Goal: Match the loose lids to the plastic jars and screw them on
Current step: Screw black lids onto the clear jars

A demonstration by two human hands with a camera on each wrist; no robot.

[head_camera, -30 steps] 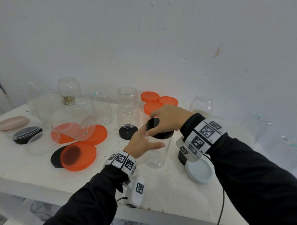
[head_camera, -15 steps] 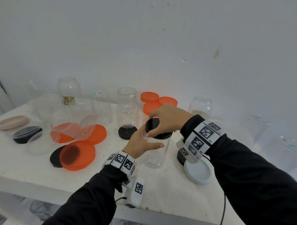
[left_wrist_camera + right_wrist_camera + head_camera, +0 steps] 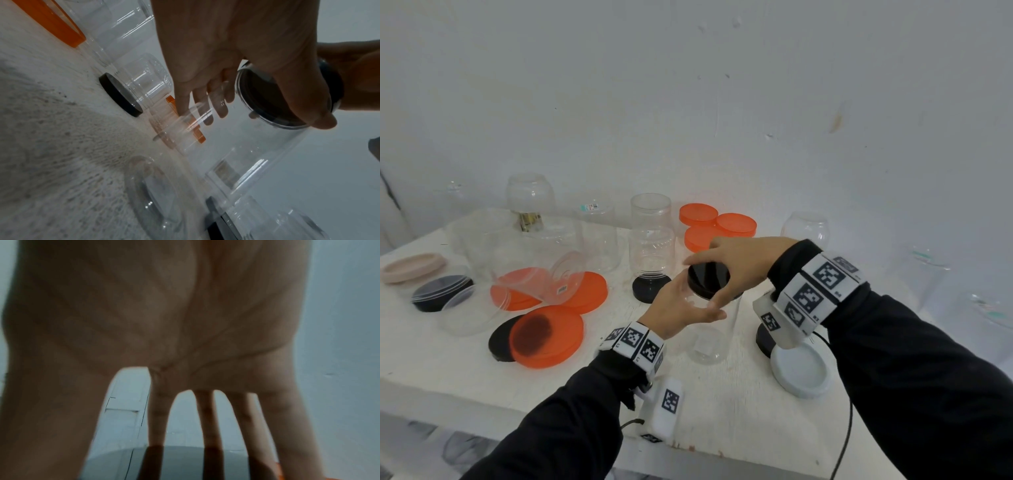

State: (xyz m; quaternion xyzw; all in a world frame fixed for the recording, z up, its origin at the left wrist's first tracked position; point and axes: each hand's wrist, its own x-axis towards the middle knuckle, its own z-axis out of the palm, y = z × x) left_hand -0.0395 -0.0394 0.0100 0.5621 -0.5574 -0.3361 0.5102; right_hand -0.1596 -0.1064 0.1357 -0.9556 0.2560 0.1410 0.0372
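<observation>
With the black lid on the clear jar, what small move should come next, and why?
Probably one more twist of the black lid by the right hand: its fingers grip the lid's rim while the left hand holds the clear jar; whether it is tight cannot be seen.

Clear glossy plastic jar (image 3: 714, 329), shiny black lid (image 3: 708, 279), rough white-painted table (image 3: 465, 373)

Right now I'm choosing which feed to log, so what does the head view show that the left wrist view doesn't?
Only the head view shows the white lid, the pink lid and the right hand whole, gripping the black lid. Only the left wrist view shows the left hand's fingers through the clear jar, wrapped around it. Both show that black lid seated on the jar.
</observation>
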